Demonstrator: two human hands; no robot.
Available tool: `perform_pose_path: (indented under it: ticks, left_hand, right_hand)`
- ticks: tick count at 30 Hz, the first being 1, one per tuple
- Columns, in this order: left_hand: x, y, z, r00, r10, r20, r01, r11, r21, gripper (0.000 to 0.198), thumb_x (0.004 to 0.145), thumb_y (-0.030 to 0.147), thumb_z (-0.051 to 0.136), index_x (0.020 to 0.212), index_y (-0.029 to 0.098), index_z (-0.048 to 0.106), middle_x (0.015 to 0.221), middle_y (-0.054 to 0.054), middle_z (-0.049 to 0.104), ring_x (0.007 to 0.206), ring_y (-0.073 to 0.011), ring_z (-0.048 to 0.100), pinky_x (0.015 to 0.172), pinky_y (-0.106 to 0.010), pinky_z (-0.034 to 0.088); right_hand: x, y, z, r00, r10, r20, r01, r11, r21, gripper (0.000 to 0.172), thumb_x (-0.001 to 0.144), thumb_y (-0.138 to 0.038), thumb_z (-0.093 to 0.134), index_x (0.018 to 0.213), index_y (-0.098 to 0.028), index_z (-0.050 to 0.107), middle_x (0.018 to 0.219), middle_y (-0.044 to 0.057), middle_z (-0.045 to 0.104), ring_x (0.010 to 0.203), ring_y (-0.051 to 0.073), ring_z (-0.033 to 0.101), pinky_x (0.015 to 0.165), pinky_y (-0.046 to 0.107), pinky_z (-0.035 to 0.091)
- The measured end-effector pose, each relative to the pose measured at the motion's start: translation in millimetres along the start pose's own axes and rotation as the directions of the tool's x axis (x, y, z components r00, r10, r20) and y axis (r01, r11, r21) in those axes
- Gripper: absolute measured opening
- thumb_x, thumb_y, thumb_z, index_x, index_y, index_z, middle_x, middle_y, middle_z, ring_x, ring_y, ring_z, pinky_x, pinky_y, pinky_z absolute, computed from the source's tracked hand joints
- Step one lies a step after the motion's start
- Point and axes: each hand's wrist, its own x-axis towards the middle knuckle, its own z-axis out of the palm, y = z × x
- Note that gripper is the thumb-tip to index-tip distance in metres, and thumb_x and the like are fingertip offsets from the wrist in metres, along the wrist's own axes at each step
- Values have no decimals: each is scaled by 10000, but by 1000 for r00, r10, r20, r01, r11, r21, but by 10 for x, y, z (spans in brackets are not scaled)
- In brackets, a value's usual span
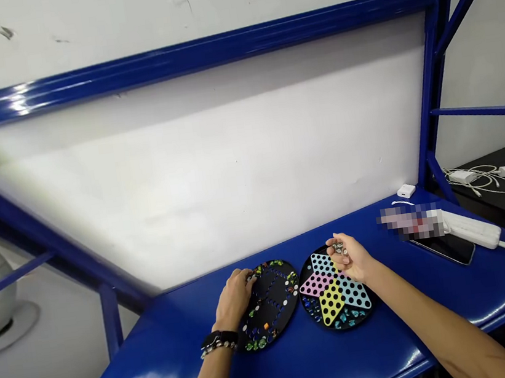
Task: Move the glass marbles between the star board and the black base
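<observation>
My left hand (235,295) reaches over the left side of a round black tray (273,291) with colored glass marbles lying around its edge. Its fingers are bent and pinched at the tray's upper left; whatever lies between the fingertips is hidden. My right hand (351,256), palm turned up, curls its fingers around several clear glass marbles (340,249). It is raised over the upper right of a Chinese checkers board (325,285), which has a pink, yellow and light blue star with dark holes. Blue marbles (314,310) and teal marbles (351,317) fill the board's lower pockets.
Both round pieces sit on a glossy blue table (175,348) against a white wall panel (231,167). To the right are a black phone (449,248), a white power strip (471,227) with a cable, and a small white case (406,191). Blue frame bars (197,53) surround the table.
</observation>
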Motion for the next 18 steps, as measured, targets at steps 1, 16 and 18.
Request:
perform_pose_path:
  ticks: [1,16,18]
  left_hand:
    - [4,-3,5,1000,8,-1,-8,1000,-17,359,937,329,373,1119,162,634,1131,-128,666,1000,-267,667,860,-340,510]
    - [-340,1258,-373,939,206,-277,-319,825,-466,290,931,454,493,1025,228,647,926,-30,725,780,-189,662,736,-311,528]
    - [-401,1573,-402,902,329,-278,-424,797,-431,227,937,391,513,1036,244,654,976,-20,723,840,-184,661,778,-310,524]
  right_hand:
    - [-1,-9,2,1000,-10,-6,10,1000,10,254,934,-326,515,772,-147,594,584,-10,602,318,8,264,320,159,157]
    - [-85,8,86,994,98,41,-96,994,-47,380,990,-357,387,772,-131,602,571,26,625,302,26,294,312,160,154]
    - [-91,27,92,990,122,76,-117,991,-62,393,992,-395,385,760,-148,582,534,2,591,296,29,277,311,162,137]
